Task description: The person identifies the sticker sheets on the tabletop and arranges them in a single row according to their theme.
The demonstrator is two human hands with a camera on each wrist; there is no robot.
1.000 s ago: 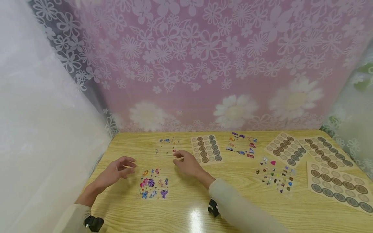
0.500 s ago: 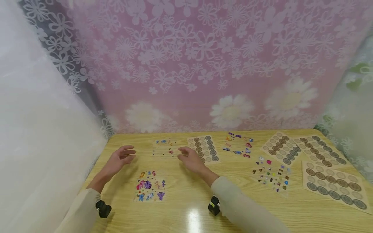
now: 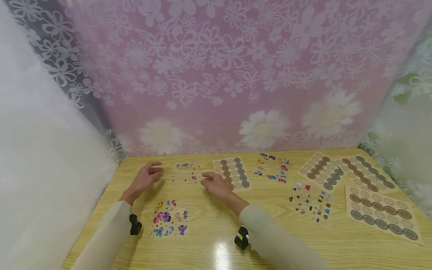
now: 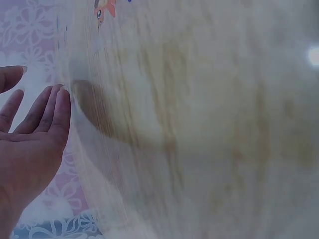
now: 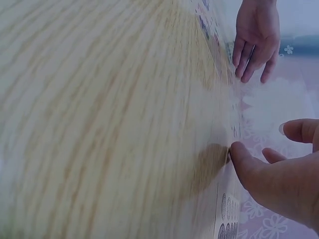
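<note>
A clear sticker sheet [image 3: 184, 165] with a few small coloured stickers lies flat at the back left of the table, between the two hands. My left hand [image 3: 146, 179] is at its left side, fingers extended and loosely bent, holding nothing. At the sheet's right edge is my right hand [image 3: 216, 186], also loosely bent; in the right wrist view one fingertip [image 5: 236, 148] is at or just above the tabletop. Whether either hand touches the sheet cannot be told. Nearer the person lies a second clear sheet with pony stickers [image 3: 165, 216].
Beside the right hand lies a beige sheet of round coin prints [image 3: 237, 173]. Farther right are more clear sticker sheets [image 3: 271, 176] and several coin-print sheets [image 3: 381, 213]. A pink flowered curtain [image 3: 233, 82] hangs behind the wooden table [image 3: 202, 240].
My left hand has moved forward and right, from beside the pony sheet to the farther sheet's left side. The right hand drew slightly off that sheet, then came back near its edge.
</note>
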